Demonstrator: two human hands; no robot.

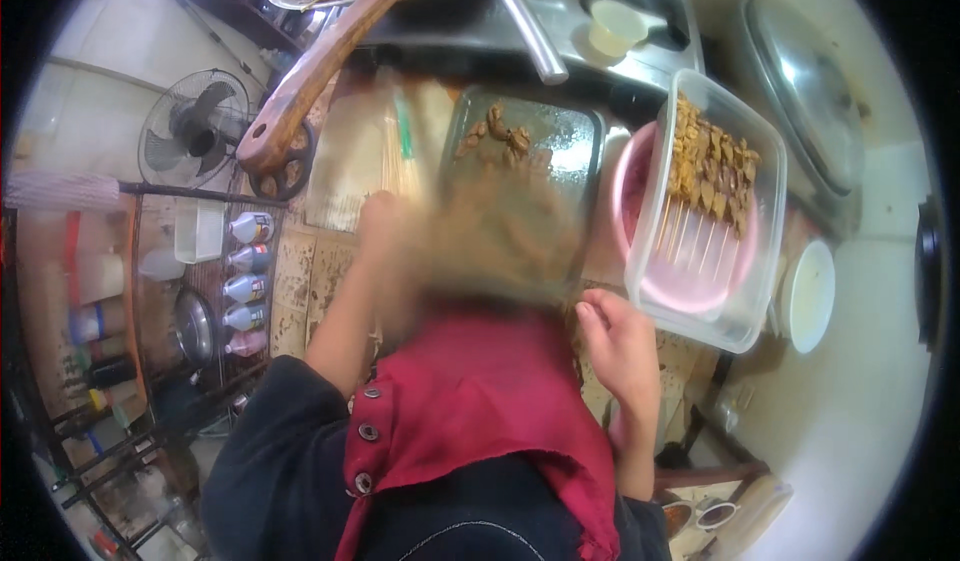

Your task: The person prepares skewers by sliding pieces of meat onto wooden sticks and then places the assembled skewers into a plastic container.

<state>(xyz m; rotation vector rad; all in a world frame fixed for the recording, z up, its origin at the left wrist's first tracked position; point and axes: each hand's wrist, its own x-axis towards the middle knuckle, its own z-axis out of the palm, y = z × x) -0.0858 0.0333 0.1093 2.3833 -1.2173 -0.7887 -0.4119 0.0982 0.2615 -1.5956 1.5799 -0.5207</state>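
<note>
One left hand [388, 236] (blurred) | right hand [620, 339] half-curled | can't tell either's grip | meat [510, 141] in tray [578, 146] between them

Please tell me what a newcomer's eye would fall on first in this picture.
Probably the skewers lined up in the clear tub at the right. Next, the red cloth, low in the middle, and above it the tray with brown pieces. The left hand, blurred, is left of the tray.

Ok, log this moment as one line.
left hand: blurred, near thin sticks | right hand: by lower-right corner of tray | tray: brown pieces | clear container: loaded skewers
</note>
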